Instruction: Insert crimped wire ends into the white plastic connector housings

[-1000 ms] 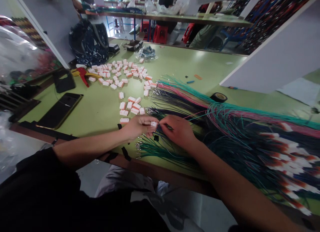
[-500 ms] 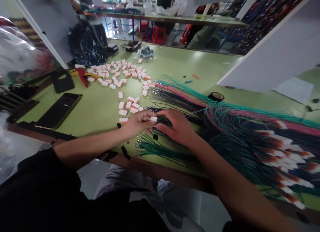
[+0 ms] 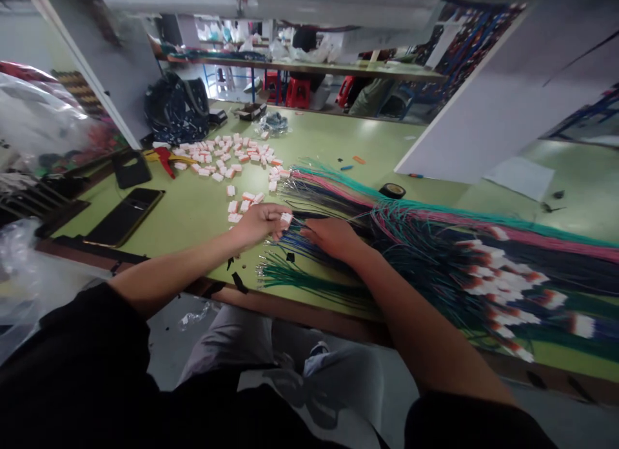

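My left hand (image 3: 264, 223) pinches a small white connector housing (image 3: 286, 218) between thumb and fingers, above the green table. Just to its right, my right hand (image 3: 333, 237) is closed with its fingertips together over the dark wires; a thin wire seems to run from them, though its end is hard to make out. Beneath the hands lie blue wires (image 3: 302, 244). Nearer the front edge is a bundle of green wires (image 3: 309, 278) with bare metal terminals at its left end. Loose white-and-orange connector housings (image 3: 233, 207) lie beyond my left hand.
More housings (image 3: 222, 155) are scattered at the back left, beside red-and-yellow pliers (image 3: 167, 160). A phone (image 3: 124, 217) lies at left. Black tape (image 3: 392, 190) sits behind long pink and teal wires (image 3: 435, 213). Wires with fitted connectors (image 3: 503, 281) pile up at right. A white panel (image 3: 464, 107) stands behind.
The camera view has shifted. My right hand has drawn away from the housing, leaving a gap between the hands, and its fingers have closed. My left hand still holds the housing.
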`<state>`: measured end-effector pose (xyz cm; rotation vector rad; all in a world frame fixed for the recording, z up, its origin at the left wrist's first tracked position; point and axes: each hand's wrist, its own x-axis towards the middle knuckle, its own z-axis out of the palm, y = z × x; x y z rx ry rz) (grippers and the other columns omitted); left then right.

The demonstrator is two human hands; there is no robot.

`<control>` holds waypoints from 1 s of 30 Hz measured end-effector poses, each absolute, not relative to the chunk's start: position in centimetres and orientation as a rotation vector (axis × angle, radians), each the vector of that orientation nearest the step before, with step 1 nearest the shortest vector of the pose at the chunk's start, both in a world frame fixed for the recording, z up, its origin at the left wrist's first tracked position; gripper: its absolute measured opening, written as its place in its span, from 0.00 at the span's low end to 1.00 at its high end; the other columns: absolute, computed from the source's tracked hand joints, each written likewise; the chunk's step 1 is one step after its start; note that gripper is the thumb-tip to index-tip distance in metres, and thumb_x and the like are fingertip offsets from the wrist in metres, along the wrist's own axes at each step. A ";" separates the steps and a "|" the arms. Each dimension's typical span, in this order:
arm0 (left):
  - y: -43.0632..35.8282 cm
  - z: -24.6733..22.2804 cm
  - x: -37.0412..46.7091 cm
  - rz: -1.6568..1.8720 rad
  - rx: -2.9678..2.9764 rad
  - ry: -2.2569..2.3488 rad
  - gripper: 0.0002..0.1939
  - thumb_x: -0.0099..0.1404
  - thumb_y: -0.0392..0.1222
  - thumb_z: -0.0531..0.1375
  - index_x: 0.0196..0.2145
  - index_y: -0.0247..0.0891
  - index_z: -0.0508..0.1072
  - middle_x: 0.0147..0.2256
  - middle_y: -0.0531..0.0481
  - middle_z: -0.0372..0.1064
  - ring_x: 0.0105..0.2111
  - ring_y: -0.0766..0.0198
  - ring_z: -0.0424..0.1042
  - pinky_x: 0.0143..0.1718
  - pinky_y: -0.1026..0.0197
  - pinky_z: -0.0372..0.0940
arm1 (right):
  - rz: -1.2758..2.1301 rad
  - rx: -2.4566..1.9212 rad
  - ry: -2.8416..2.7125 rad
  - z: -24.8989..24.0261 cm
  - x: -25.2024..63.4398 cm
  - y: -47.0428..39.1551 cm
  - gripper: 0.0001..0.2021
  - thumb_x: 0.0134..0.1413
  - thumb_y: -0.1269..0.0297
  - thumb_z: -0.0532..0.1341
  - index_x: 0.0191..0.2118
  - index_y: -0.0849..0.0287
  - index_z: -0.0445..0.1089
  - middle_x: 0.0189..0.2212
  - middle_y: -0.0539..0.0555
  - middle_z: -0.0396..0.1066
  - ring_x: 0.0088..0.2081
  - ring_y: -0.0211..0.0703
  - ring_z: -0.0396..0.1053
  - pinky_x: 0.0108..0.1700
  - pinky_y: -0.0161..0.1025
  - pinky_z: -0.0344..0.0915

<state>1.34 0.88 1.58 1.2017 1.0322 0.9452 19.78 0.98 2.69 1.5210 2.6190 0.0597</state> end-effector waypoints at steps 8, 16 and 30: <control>2.9 4.9 5.3 1.155 1.111 0.960 0.17 0.56 0.23 0.59 0.44 0.31 0.69 0.19 0.58 0.64 0.18 0.74 0.64 0.24 0.68 0.62 | -0.066 1.911 2.558 4.1 21.8 1.8 0.17 0.64 0.59 0.46 0.38 0.59 0.70 0.30 0.55 0.77 0.35 0.44 0.73 0.30 0.35 0.56; 1.8 2.1 12.5 1.264 1.220 1.012 0.09 0.64 0.37 0.55 0.27 0.33 0.69 0.21 0.55 0.63 0.27 0.69 0.65 0.30 0.68 0.61 | 0.012 2.107 2.509 4.0 22.2 1.8 0.16 0.62 0.62 0.48 0.43 0.60 0.71 0.36 0.64 0.76 0.38 0.51 0.74 0.35 0.39 0.62; 2.8 3.6 14.6 0.967 1.701 1.128 0.09 0.50 0.30 0.63 0.17 0.37 0.68 0.18 0.54 0.62 0.27 0.62 0.65 0.33 0.64 0.56 | -0.829 2.236 2.972 6.2 28.6 2.3 0.14 0.48 0.54 0.57 0.26 0.61 0.69 0.23 0.49 0.67 0.27 0.37 0.61 0.29 0.35 0.54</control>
